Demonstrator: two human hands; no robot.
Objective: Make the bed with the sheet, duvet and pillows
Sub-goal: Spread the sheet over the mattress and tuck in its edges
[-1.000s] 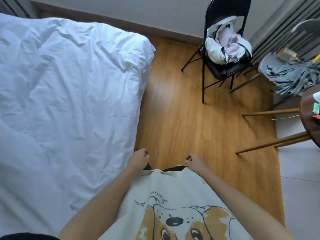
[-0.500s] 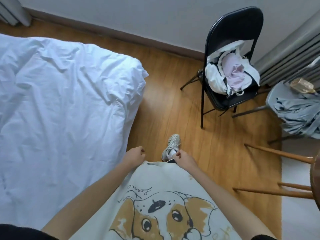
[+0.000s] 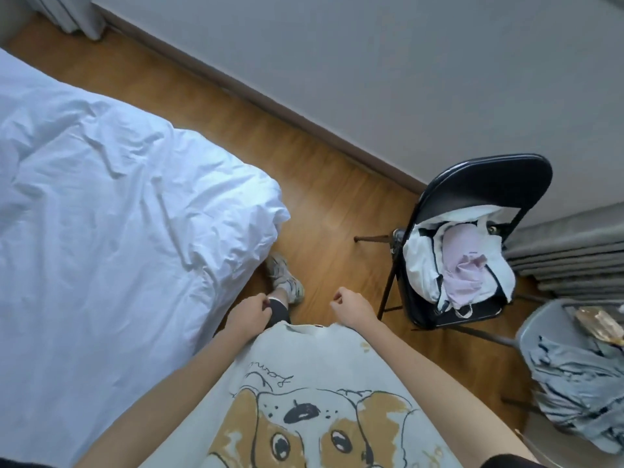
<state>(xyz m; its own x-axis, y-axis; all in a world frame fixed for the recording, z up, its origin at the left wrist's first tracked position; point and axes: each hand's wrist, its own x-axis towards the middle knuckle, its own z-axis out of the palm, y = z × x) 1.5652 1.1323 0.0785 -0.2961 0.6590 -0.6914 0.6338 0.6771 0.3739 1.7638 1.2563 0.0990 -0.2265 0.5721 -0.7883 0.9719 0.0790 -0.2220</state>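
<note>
The white duvet (image 3: 111, 238) is spread, wrinkled, over the bed from nine to eleven o'clock, cut off at the left edge; sheet and pillows cannot be made out. The left hand (image 3: 248, 315) and right hand (image 3: 353, 307) are seen loosely clenched, grasping nothing, near centre. A shoe (image 3: 285, 276) is partly hidden beside the duvet's corner. A black folding chair (image 3: 479, 197) at three o'clock is piled with clothes.

Pale dog-print shirt (image 3: 314, 383), white sneaker (image 3: 285, 276)
</note>
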